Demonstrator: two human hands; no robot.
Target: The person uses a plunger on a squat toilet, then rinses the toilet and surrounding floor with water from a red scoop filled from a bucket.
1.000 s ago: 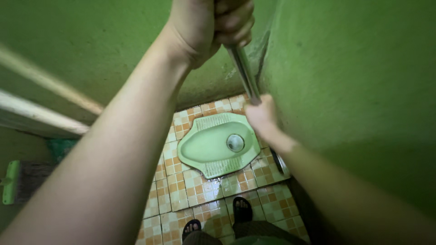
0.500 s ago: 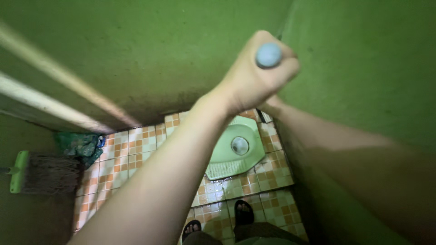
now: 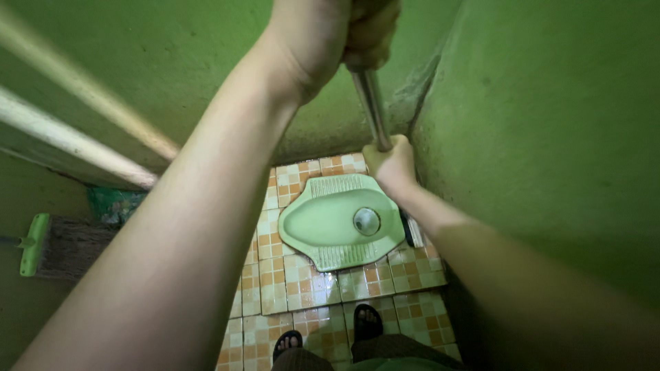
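Both hands are clenched on 1 metal pole (image 3: 372, 110), the left hand (image 3: 330, 34) high and near, the right hand (image 3: 390, 165) lower by the right wall (image 3: 550, 137), its working end hidden beyond the wet squat pan (image 3: 340, 220), so scrubbing looks underway, unfinished.

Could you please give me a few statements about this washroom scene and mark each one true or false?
1. Both hands grip the metal pole: the left hand high, the right hand lower. True.
2. The squat toilet is white. False: it is pale green.
3. The floor tiles are checked orange and cream. True.
4. The green-headed broom lies to the right of the toilet. False: it is at the far left.
5. The person stands barefoot. False: dark sandals show.
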